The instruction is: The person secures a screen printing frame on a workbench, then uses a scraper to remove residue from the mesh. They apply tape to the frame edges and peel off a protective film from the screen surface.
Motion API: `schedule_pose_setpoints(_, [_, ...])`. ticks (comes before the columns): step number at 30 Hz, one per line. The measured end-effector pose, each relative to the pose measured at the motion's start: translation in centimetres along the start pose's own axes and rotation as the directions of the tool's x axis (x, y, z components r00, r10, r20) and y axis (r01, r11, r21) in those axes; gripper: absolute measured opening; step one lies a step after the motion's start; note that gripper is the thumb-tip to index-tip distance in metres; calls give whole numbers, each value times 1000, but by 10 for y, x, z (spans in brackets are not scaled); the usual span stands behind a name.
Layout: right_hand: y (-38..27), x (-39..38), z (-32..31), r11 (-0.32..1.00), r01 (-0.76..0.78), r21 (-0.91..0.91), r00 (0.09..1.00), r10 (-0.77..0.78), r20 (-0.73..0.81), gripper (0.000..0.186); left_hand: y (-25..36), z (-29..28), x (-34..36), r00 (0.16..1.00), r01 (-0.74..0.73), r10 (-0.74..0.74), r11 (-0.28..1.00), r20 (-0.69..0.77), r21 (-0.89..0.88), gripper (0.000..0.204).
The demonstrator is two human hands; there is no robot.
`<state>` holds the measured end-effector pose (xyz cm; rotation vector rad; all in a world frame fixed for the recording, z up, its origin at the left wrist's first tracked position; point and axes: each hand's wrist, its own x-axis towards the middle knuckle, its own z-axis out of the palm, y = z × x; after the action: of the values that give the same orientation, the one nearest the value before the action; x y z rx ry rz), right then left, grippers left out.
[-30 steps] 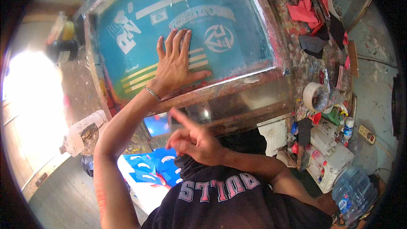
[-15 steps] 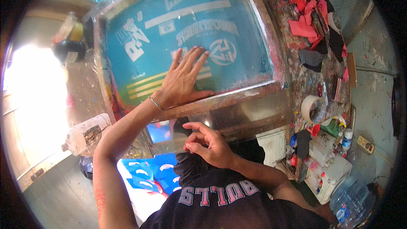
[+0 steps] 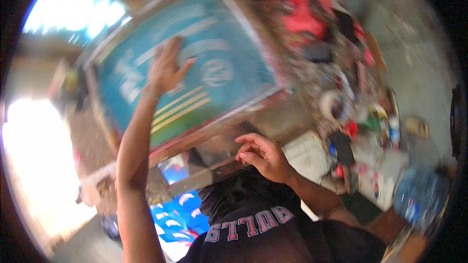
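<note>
My left hand (image 3: 168, 68) reaches onto a teal screen-printing screen (image 3: 243, 58) with white designs and yellow stripes, in a worn wooden frame (image 3: 258, 100). Its fingers are extended over the upper middle of the screen; motion blur hides whether they touch it. My right hand (image 3: 261, 156) hangs below the frame's near edge, fingers loosely bent and apart, empty. Beneath it is my black shirt (image 3: 292, 238) with lettering. Blue printed pieces (image 3: 187, 216) lie lower down, beside my left forearm.
Red and dark scraps (image 3: 304, 14), a tape roll (image 3: 334, 104) and assorted bottles (image 3: 392, 131) crowd the right side. A large water jug (image 3: 421, 195) stands at lower right. A pale container (image 3: 97, 187) is at left, near a bright opening (image 3: 39, 141). The whole view is blurred.
The view has swung, leaving the screen more tilted and further left. My left hand has moved up the screen towards its top. My right hand stays loosely bent below the frame.
</note>
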<state>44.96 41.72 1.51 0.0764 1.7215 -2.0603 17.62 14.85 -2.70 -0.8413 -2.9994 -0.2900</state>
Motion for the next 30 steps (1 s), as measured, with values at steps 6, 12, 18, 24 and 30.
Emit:
schedule_pose_setpoints(6, [-10,-68,-84,800,154,-580,771,-465,-436,29,92,-17,16,958,-153,76,951,-277,-268,73])
schedule_pose_setpoints(12, [-16,-96,-144,298,-281,-913,609,-680,-409,44,288,8,12,892,-424,429,681,-145,-597,79])
schedule_pose_setpoints(18, [0,-90,-175,184,-300,-936,673,-655,-345,34,344,48,7,950,-270,306,694,-66,-668,56])
schedule_pose_setpoints(24, [-12,-103,-181,140,-115,-983,634,-752,-181,20,349,48,-3,875,-484,323,627,-361,-611,14])
schedule_pose_setpoints(30, [-20,-156,-160,174,144,-974,824,-566,21,22,341,-1,-65,895,-429,369,566,-250,-704,10])
